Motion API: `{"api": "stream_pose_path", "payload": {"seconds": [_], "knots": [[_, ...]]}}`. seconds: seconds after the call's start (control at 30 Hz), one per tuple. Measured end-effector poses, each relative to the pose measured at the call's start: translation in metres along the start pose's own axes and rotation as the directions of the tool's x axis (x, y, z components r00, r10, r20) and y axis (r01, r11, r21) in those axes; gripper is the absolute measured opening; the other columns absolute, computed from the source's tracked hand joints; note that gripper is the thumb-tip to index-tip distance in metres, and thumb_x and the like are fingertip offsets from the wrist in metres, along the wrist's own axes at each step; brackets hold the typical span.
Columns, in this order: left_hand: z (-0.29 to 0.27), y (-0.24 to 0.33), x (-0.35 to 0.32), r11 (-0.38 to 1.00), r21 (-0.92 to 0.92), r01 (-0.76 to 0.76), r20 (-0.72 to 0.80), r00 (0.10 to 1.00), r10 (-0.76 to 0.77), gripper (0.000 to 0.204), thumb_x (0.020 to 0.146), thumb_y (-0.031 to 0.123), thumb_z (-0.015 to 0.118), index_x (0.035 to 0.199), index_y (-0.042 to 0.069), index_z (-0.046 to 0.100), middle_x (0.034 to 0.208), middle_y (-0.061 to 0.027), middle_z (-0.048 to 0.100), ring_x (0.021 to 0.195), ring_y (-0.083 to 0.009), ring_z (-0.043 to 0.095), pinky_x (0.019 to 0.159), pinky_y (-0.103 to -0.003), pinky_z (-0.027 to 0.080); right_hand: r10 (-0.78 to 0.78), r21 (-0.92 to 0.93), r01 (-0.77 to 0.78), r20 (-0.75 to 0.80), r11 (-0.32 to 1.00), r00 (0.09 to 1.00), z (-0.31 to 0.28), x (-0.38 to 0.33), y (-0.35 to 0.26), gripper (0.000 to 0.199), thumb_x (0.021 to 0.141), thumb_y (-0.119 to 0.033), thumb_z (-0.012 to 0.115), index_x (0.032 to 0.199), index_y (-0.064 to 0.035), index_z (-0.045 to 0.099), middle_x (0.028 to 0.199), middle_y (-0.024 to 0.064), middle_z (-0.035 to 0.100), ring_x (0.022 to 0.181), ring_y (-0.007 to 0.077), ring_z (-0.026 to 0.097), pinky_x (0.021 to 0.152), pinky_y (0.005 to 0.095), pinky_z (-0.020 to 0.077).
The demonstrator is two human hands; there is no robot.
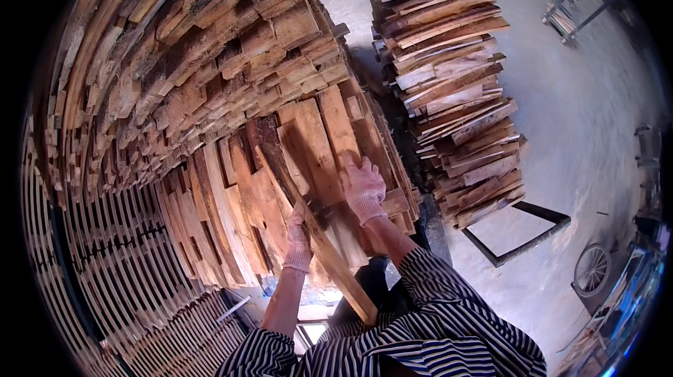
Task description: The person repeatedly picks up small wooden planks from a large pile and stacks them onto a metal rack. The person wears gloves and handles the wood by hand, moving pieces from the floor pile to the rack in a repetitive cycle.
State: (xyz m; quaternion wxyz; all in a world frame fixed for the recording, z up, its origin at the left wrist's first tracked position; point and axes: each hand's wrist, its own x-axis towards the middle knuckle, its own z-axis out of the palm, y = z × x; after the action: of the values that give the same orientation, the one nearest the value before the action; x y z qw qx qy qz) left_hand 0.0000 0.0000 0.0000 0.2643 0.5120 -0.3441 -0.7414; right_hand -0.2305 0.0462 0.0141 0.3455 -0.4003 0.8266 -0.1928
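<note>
My left hand (297, 237), in a pale knit glove, is closed around a long narrow plank (324, 247). The plank has a dark, rough edge and slants from the stack down toward my waist. My right hand (364, 188), gloved too, rests with its fingers stretched on the boards, at the lower end of a brown board (338, 121). Under both hands lies a layer of flat wooden boards (242, 198) side by side, uneven in length.
A tall stack of rough boards (210, 48) rises ahead and left. To the right stands a long pile of planks (459, 90), with a black metal frame (519, 233) on the floor at its near end. A slatted rack (119, 258) is at left; a spoked wheel (592, 270) lies far right.
</note>
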Motion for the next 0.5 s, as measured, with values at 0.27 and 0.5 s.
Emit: {"api": "stream_pose_path", "payload": {"seconds": [0.27,0.5], "knots": [[0.028,0.005,-0.016,0.955,-0.281,0.091,0.074,0.995,-0.073,0.062,0.103,0.059,0.055,0.141,0.009,0.057,0.131,-0.0084,0.065,0.119,-0.0206,0.061,0.103,-0.034,0.052,-0.3,0.148,0.295,0.009,0.944,0.954,0.012,-0.095,-0.028,0.087,0.098,-0.065,0.054,0.162,-0.0106,0.031,0.153,0.0254,0.045,0.139,0.0391,0.048,0.115,0.0457,0.0411],[0.036,0.044,0.021,0.18,0.867,-0.464,0.423,0.877,0.227,0.087,0.104,0.062,0.04,0.165,0.005,0.017,0.171,-0.024,0.016,0.158,-0.0429,0.012,0.129,-0.05,0.01,0.038,0.251,0.011,-0.19,0.968,0.981,0.001,-0.097,-0.012,0.076,0.088,-0.047,0.076,0.154,-0.0304,0.044,0.123,0.0133,0.067,0.116,0.0283,0.066,0.089,0.0421,0.0564]]}}
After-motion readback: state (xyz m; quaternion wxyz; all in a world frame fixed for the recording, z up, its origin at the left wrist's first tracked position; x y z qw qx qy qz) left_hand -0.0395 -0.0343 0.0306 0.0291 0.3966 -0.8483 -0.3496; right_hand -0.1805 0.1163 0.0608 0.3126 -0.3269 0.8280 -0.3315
